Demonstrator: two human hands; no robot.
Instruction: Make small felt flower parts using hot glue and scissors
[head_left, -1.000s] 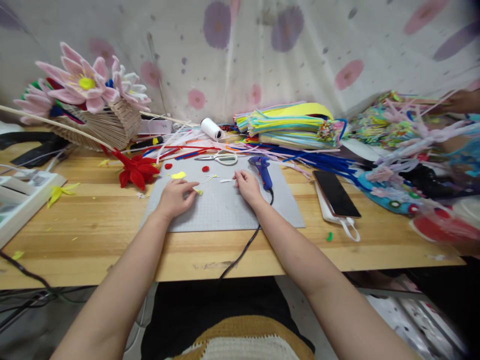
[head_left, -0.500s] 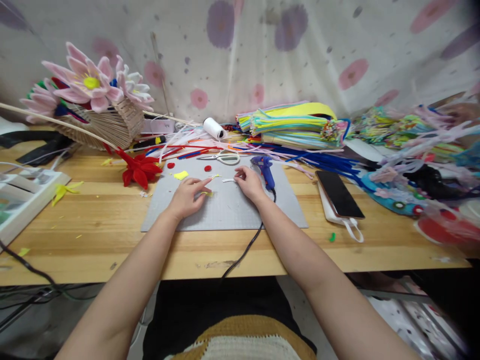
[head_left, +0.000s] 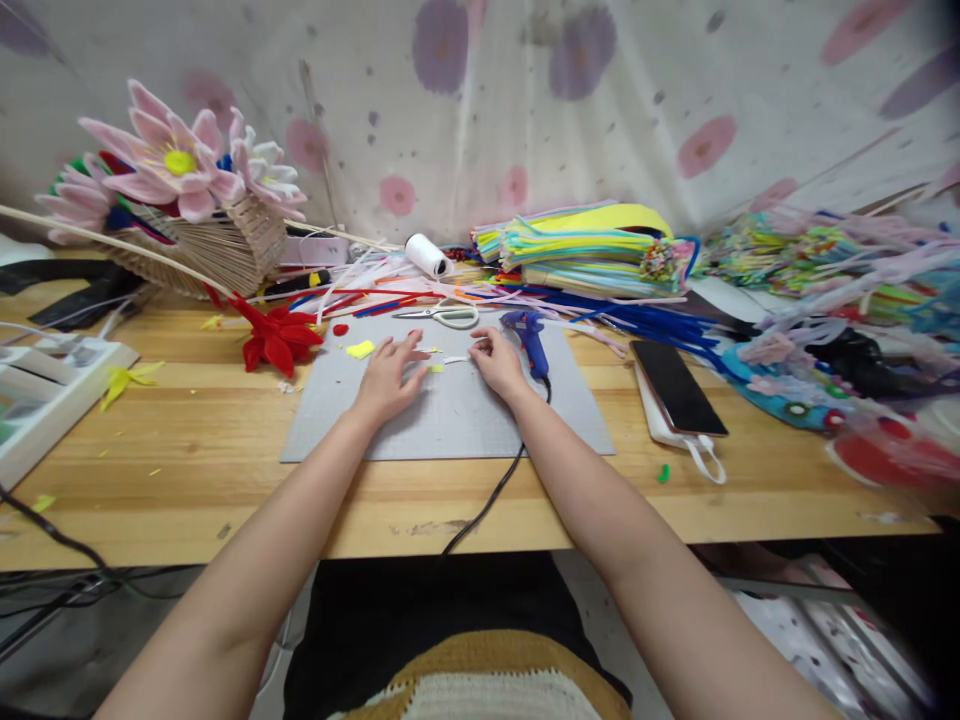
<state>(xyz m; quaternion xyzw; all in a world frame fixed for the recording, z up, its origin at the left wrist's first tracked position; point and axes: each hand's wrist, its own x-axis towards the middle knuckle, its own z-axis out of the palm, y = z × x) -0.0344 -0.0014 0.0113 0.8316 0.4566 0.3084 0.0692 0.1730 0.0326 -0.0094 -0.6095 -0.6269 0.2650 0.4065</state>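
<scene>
Over the grey cutting mat point(head_left: 450, 430), my left hand point(head_left: 389, 377) has its fingers spread, with a fingertip at a small red piece. Small yellow bits point(head_left: 436, 369) lie just right of its thumb. My right hand point(head_left: 498, 361) pinches the end of a thin white strip point(head_left: 454, 360). Close to the right hand stands a blue glue gun point(head_left: 531, 340), its cord running toward the table's front edge. White-handled scissors point(head_left: 454, 316) rest at the mat's back. A yellow piece point(head_left: 360, 350) and a red piece point(head_left: 340, 329) lie left of my left hand.
A red fuzzy flower point(head_left: 277, 338) and a woven basket with pink flowers point(head_left: 180, 162) stand left. Pipe cleaner bundles point(head_left: 585, 245) and a white thread spool point(head_left: 426, 256) lie behind the mat. A phone point(head_left: 679, 388) sits right; a power strip point(head_left: 67, 400) is far left.
My left hand has moved right and forward, its fingers spreading over the red piece. The yellow bit by its thumb now lies uncovered on the mat. My right hand has barely moved.
</scene>
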